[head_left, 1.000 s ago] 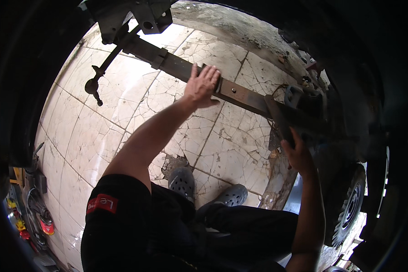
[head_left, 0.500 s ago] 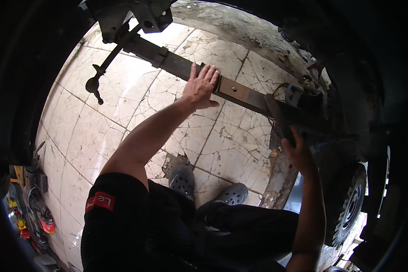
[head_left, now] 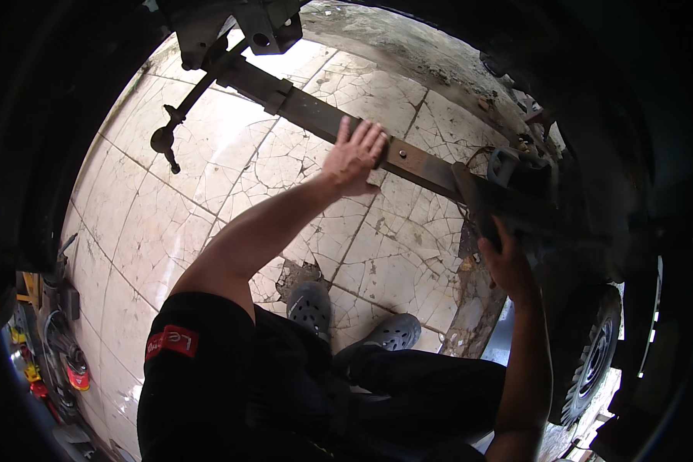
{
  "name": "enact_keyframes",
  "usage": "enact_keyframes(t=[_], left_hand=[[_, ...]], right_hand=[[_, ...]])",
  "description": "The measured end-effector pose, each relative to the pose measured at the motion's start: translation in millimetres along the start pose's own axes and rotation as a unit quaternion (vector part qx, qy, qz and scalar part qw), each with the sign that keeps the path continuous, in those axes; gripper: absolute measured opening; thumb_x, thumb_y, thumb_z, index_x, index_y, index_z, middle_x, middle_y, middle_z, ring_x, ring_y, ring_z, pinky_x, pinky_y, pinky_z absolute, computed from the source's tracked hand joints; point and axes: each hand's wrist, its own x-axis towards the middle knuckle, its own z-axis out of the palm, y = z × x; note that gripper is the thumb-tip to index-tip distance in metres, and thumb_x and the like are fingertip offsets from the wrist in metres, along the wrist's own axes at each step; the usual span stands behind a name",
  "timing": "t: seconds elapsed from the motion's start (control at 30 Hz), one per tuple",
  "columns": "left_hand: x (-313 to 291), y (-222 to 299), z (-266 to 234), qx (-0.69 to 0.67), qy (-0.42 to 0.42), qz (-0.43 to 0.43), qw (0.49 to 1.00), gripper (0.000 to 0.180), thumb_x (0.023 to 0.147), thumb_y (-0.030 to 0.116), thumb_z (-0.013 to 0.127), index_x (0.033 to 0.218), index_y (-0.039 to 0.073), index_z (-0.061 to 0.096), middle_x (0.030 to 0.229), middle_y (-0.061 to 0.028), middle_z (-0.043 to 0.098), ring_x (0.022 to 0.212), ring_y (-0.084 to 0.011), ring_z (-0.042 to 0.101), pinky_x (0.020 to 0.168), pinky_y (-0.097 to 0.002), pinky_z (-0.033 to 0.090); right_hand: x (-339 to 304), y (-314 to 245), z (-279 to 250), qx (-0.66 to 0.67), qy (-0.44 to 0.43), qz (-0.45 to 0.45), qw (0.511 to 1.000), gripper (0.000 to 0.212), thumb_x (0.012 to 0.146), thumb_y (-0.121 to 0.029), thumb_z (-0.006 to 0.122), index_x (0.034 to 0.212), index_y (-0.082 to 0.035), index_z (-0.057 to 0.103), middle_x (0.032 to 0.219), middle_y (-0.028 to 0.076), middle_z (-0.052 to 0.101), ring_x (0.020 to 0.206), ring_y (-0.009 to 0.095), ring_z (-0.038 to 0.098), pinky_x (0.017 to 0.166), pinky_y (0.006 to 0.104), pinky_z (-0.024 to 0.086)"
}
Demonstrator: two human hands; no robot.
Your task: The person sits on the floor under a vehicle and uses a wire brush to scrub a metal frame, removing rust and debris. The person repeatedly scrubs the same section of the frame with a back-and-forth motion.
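Note:
A long metal bar with clamp-like bands, much like a leaf spring [head_left: 316,115], runs slantwise across the upper middle under a vehicle. My left hand [head_left: 352,163] lies on it with fingers stretched out, beside a band and the rusty brown stretch that has a round bolt head [head_left: 403,154]. At the right, my right hand [head_left: 507,258] is wrapped round a flat dark bar [head_left: 473,196]. The upper end of this bar overlaps the spring's edge; whether they touch, I cannot tell. Its lower end is hidden in my hand.
A rod with a ball-shaped joint [head_left: 162,140] hangs at the upper left below a bracket [head_left: 263,31]. Cracked floor tiles [head_left: 169,192] lie beneath. A tyre [head_left: 593,362] stands at the lower right. Tools and a red-yellow container [head_left: 78,377] are at the lower left.
My left hand appears slightly farther right and lower, along with the spring and bracket, as the view shifts a little. My right hand keeps its hold on the flat bar.

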Motion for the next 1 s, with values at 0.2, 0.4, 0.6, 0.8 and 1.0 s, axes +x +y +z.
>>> enact_keyframes(t=[0.2, 0.4, 0.6, 0.8, 1.0], left_hand=[[7.2, -15.9, 5.4, -0.037, 0.023, -0.019, 0.999, 0.113, 0.077, 0.074, 0.066, 0.159, 0.012, 0.018, 0.166, -0.0034, 0.019, 0.153, -0.0207, 0.017, 0.123, -0.0612, 0.003], [-1.3, -4.0, 7.6, -0.026, 0.043, -0.007, 0.999, 0.115, 0.076, 0.072, 0.068, 0.158, 0.007, 0.02, 0.164, -0.0118, 0.021, 0.153, -0.0279, 0.017, 0.123, -0.0599, 0.003], [3.5, -20.7, 16.1, -0.019, 0.071, 0.002, 0.997, 0.109, 0.077, 0.068, 0.069, 0.158, 0.011, 0.023, 0.164, -0.0063, 0.024, 0.152, -0.024, 0.022, 0.123, -0.0618, 0.005], [-2.1, -25.5, 10.0, -0.019, 0.063, -0.073, 0.995, 0.11, 0.077, 0.068, 0.069, 0.158, 0.008, 0.023, 0.164, -0.0108, 0.024, 0.152, -0.0276, 0.02, 0.123, -0.061, 0.005], [-8.1, -24.2, 19.3, -0.035, 0.084, -0.001, 0.996, 0.105, 0.079, 0.066, 0.068, 0.157, 0.011, 0.025, 0.163, -0.0079, 0.026, 0.152, -0.0248, 0.022, 0.122, -0.0628, 0.003]], right_hand=[[0.6, 10.5, 3.7, 0.009, 0.005, 0.006, 1.0, 0.06, 0.096, -0.023, 0.061, 0.148, -0.001, 0.04, 0.147, 0.025, 0.047, 0.137, 0.035, 0.047, 0.112, 0.04, 0.037], [2.3, 4.9, 3.4, -0.004, 0.002, -0.003, 1.0, 0.06, 0.096, -0.024, 0.061, 0.147, 0.0, 0.041, 0.147, 0.024, 0.047, 0.138, 0.035, 0.046, 0.113, 0.0398, 0.036], [0.2, -1.9, 2.6, -0.008, 0.002, -0.01, 1.0, 0.06, 0.096, -0.025, 0.061, 0.147, 0.0, 0.041, 0.147, 0.025, 0.047, 0.139, 0.035, 0.045, 0.114, 0.0397, 0.035], [-1.1, -14.0, 1.9, -0.033, 0.002, 0.003, 0.999, 0.059, 0.097, -0.025, 0.06, 0.147, 0.0, 0.04, 0.148, 0.025, 0.046, 0.139, 0.036, 0.044, 0.114, 0.0403, 0.036], [-7.4, -7.4, 1.9, -0.023, -0.003, 0.001, 1.0, 0.059, 0.097, -0.024, 0.06, 0.147, -0.001, 0.04, 0.148, 0.025, 0.046, 0.139, 0.037, 0.044, 0.114, 0.0407, 0.036]])
